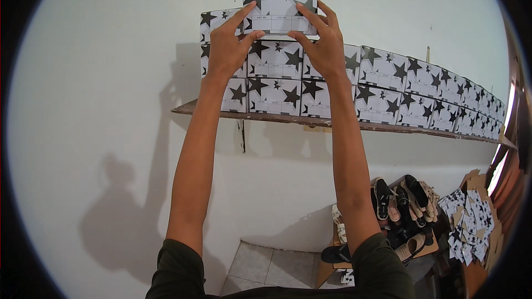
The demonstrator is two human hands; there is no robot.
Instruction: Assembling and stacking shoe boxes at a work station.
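Observation:
Both my arms reach up and forward to a white shoe box (280,6) printed with black and grey stars. My left hand (228,47) grips its left side, thumb at the lower edge and fingers on the front. On the right side my right hand (326,44) holds it the same way, some fingers round the corner. The held box is above two rows of matching boxes (275,60) on a wall shelf (266,117). At its left, one more box (208,25) sits on the upper row. Whether the held box touches those below I cannot tell.
The shelf runs along the white wall (111,66) to the right, with a bracket (243,135) under its left part. Below right, several shoes and sandals (407,202) are heaped on a wooden table. Beside them lies a pile of flattened star-printed cartons (471,224).

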